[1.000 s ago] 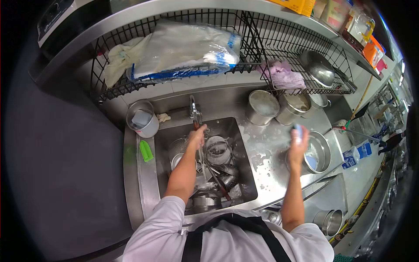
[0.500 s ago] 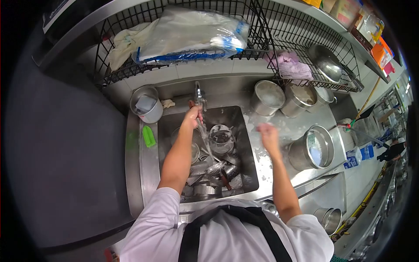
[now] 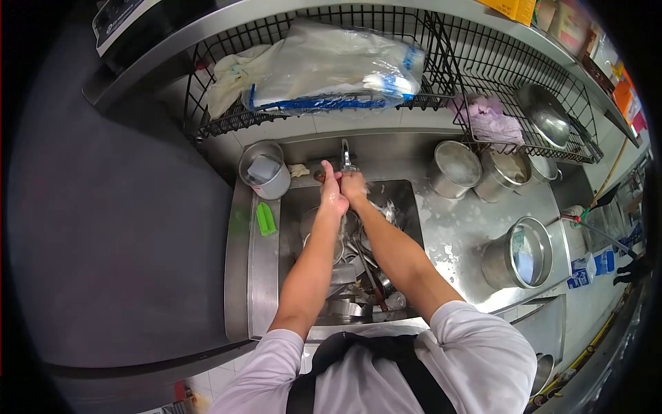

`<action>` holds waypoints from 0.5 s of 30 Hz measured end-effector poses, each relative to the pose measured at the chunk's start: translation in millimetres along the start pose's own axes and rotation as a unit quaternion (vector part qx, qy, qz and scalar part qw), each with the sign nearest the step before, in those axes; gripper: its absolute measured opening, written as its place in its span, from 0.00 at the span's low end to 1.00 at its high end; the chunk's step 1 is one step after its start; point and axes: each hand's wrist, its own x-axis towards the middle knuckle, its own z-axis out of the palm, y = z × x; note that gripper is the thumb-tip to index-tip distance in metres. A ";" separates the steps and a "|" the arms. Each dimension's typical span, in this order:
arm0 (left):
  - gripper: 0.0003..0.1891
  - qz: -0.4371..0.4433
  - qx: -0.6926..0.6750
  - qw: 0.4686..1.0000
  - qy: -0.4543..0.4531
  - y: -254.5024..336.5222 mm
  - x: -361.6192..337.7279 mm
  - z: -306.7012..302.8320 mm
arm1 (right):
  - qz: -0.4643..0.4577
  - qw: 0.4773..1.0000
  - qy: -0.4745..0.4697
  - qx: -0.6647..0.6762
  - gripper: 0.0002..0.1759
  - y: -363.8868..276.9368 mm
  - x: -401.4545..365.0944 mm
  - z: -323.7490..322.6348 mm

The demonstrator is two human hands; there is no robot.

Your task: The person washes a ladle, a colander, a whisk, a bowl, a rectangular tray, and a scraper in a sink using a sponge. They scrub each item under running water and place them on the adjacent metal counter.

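- Bare right hand has come across to bare left hand near the curved silver metal faucet.
- Both now work together; cannot tell what either grip holds.

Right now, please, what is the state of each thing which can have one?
Left hand: raised over sink, grip unclear
Right hand: close beside left hand, grip unclear
Faucet: flow unclear
Sink: holding piled kitchenware
Front metal pot: open, pale blue item inside
Pale container: open, grey item inside
Lilac cloth: crumpled
Cream cloth: crumpled
Plastic bag: creased
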 end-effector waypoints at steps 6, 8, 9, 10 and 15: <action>0.30 0.028 -0.048 0.998 -0.037 44.8 -7.6 -20.0 | -0.282 0.948 -0.126 0.078 0.25 -14.1 -49.9 -11.8; 0.28 0.101 -0.012 0.993 0.060 69.9 -36.5 -22.2 | -0.251 0.949 -0.186 -0.048 0.29 0.6 -71.3 -16.4; 0.27 0.136 -0.091 0.980 0.112 83.8 -30.1 -33.4 | -0.266 0.938 -0.192 -0.112 0.30 21.5 -70.0 -11.5; 0.28 0.158 -0.114 0.975 0.106 98.2 -60.4 -29.0 | -0.281 0.922 -0.199 -0.176 0.32 38.0 -66.9 -8.9; 0.32 0.124 -0.222 0.955 0.153 141.2 -100.9 -107.0 | -0.271 0.882 -0.224 -0.315 0.38 67.0 -59.2 -19.5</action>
